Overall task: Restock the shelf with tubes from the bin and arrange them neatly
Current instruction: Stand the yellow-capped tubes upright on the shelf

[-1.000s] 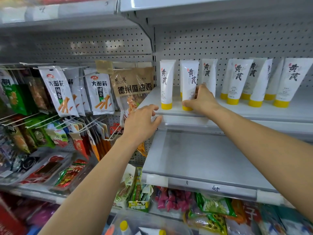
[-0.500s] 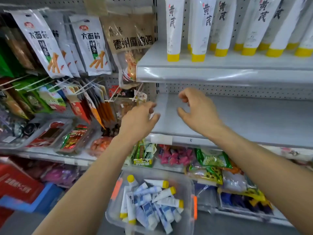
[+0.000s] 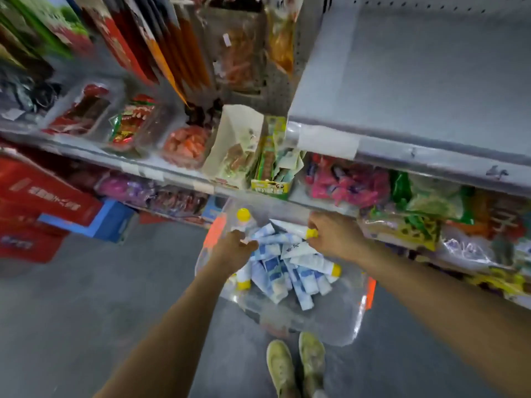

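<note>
A clear plastic bin (image 3: 352, 317) with orange latches stands on the floor below me, filled with several white and blue tubes (image 3: 290, 271) with yellow caps. My right hand (image 3: 334, 239) is at the bin's far right side, and its fingers pinch a white tube (image 3: 290, 228) at the yellow cap. Over the bin's left side, my left hand (image 3: 232, 249) has its fingertips down among the tubes; blur and the back of the hand hide its hold. One tube (image 3: 243, 218) leans upright against the bin's far left wall. The bare grey shelf (image 3: 416, 81) is at the upper right.
Snack packets fill the shelves to the left and below the grey shelf. Red and blue cartons (image 3: 43, 202) sit on the floor at the left. My shoes (image 3: 296, 366) stand just behind the bin on grey floor.
My view has swung down from the shelf to the bin. Both hands have dropped from in front of the shelf edge into the bin, and the right hand has taken hold of a tube.
</note>
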A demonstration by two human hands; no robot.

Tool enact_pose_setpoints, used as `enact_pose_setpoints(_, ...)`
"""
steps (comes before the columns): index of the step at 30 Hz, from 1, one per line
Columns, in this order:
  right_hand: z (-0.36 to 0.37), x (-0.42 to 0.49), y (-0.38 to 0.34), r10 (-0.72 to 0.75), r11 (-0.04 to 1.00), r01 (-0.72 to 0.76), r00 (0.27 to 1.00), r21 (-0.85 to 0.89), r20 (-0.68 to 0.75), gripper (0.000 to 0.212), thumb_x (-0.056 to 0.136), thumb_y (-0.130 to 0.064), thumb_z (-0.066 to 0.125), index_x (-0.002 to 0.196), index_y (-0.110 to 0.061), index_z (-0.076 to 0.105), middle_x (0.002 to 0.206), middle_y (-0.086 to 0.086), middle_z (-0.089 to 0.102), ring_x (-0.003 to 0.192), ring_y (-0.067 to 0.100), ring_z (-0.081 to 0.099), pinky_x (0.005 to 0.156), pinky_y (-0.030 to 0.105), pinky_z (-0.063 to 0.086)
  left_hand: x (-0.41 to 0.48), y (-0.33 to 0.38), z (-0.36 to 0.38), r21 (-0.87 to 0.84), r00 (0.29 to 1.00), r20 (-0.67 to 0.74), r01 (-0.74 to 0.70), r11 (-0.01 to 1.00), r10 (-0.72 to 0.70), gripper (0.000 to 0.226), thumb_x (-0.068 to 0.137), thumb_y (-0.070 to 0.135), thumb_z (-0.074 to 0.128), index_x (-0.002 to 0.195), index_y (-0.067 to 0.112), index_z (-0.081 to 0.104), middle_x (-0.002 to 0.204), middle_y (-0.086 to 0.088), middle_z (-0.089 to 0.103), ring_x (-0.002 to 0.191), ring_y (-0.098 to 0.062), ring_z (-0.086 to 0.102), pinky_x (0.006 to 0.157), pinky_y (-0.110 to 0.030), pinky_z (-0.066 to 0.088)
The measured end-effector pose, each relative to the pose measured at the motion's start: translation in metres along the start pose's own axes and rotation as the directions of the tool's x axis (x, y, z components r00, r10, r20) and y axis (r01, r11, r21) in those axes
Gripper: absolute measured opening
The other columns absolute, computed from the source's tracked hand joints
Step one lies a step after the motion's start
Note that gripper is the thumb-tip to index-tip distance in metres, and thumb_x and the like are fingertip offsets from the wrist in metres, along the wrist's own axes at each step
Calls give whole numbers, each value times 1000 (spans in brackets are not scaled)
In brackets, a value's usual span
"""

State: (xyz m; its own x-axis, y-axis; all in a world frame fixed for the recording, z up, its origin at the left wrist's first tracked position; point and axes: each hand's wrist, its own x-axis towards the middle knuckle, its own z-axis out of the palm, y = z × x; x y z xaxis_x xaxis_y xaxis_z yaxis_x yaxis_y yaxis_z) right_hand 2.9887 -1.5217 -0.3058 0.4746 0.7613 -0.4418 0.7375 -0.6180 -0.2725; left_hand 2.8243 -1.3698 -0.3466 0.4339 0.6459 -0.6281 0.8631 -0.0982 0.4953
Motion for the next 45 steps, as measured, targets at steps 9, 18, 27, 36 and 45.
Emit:
enact_pose_setpoints(9,103,84,14,47,967,-36,998,-251,36,39,85,-6,55,123,-3,45,122,16,49,114,35,46,80,39,43,87,-63,89,-163,905,-71,405,900,-420,85,69,34,73,136,-4,36,135,-17,46,127,-32,45,107,-39,39)
enact_pose_setpoints(18,162,117,24,-59,862,39,998,-505,-24,46,39,-15,54,79,-7,75,52,3,61,51,20,60,47,21,42,101,-77,131,169,899,-230,415,894,-373,65,88,36,62,137,7,31,140,-10,39,132,-27,38,101,-44,36)
enact_pose_setpoints(27,144,90,23,166,986,-162,980,-44,112,62,84,-44,60,130,-9,39,125,12,58,114,32,58,90,38,45,90,-64,122,-194,936,39,352,916,-351,45,85,18,61,126,3,51,125,-18,59,111,-37,58,94,-45,51)
enact_pose_setpoints(36,64,22,12,262,607,-340,939,718,223,41,76,-36,76,99,-10,56,85,7,62,69,19,59,56,27,44,5,5,62,-547,995,78,93,832,-60,29,85,10,61,112,1,57,107,-19,67,99,-37,65,88,-56,53)
enact_pose_setpoints(45,-43,-72,-28,171,433,-106,985,895,34,23,87,-38,63,95,-17,64,70,6,57,54,17,52,50,26,37,-103,84,-8,-567,970,-33,-216,794,241,29,94,8,54,122,10,56,114,-9,66,102,-29,63,79,-41,55)
